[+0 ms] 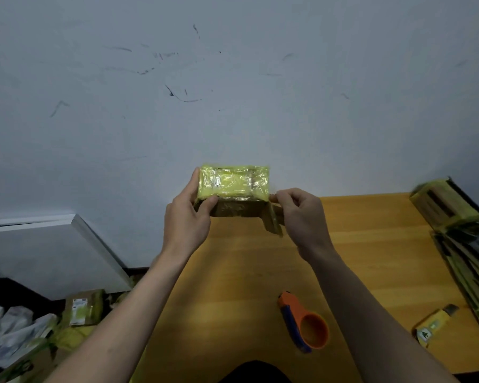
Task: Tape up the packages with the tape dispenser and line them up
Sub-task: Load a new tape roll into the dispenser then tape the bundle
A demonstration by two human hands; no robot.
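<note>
A small package (234,186) wrapped in yellow-green tape is held up above the far edge of the wooden table (233,272). My left hand (187,217) grips its left end, thumb on the front face. My right hand (302,217) pinches a loose strip of tape (274,219) at the package's right end. The orange and blue tape dispenser (306,324) lies on the table in front of me, untouched.
Taped packages (448,205) are stacked along the table's right edge, with a small yellow box (433,326) nearer me. On the floor at left lie more parcels (79,310) and grey bags (9,324). A white board (53,244) leans against the wall.
</note>
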